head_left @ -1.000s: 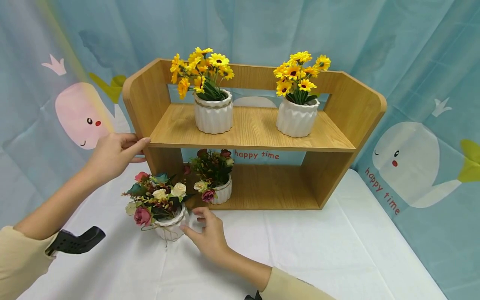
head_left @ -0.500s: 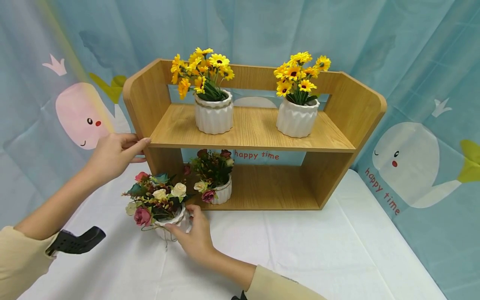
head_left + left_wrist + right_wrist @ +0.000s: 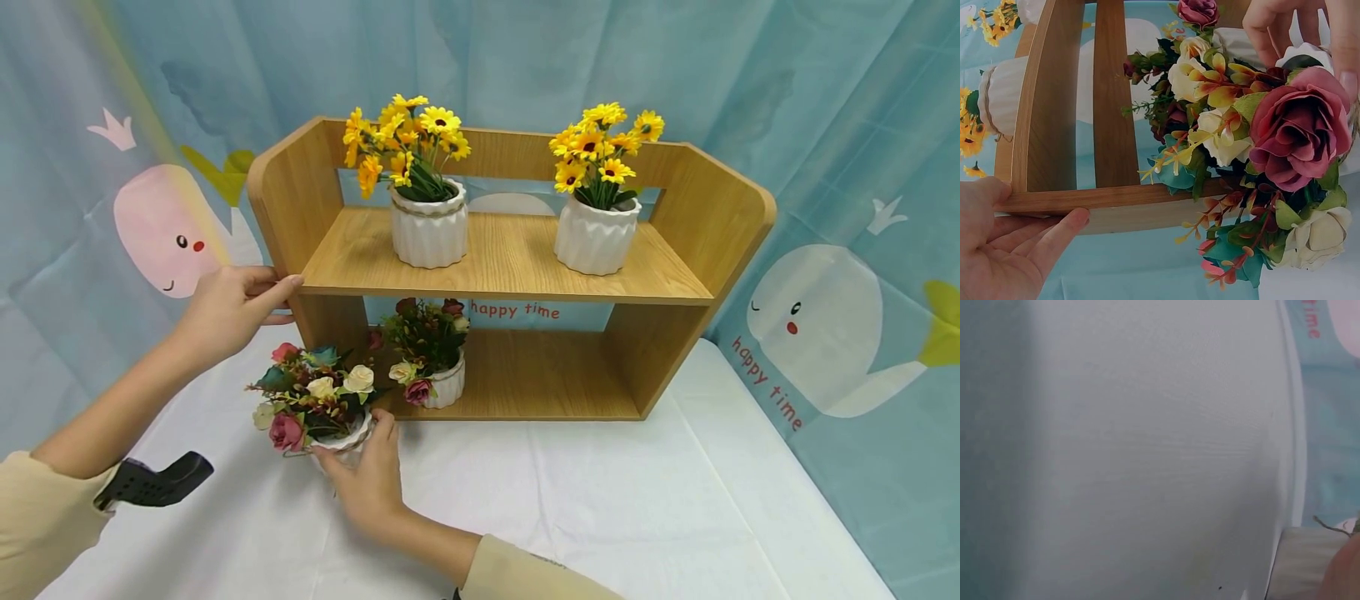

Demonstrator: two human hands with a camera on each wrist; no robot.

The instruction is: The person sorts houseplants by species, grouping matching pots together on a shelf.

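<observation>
My left hand (image 3: 228,312) pinches the front edge of the wooden shelf's (image 3: 510,283) left side panel, thumb in front and fingers behind it. My right hand (image 3: 367,483) holds a white ribbed flowerpot (image 3: 347,442), thumb at the near side and fingers on its right. Out of this pot spread artificial roses (image 3: 318,392) in pink, cream and teal, right before the shelf's lower left corner. In the left wrist view the roses (image 3: 1297,131) fill the right half. The right wrist view catches only a bit of the pot (image 3: 1300,562) beside a finger.
A smaller rose pot (image 3: 447,383) stands on the lower shelf, left of its middle. Two white pots of yellow daisies, one at left (image 3: 429,229) and one at right (image 3: 597,237), are on the upper shelf. White cloth (image 3: 600,500) covers the table; a blue curtain (image 3: 517,67) hangs behind.
My right hand has moved left from beside the rose pot and closed around it, now covering part of it. The left hand has stayed on the shelf edge.
</observation>
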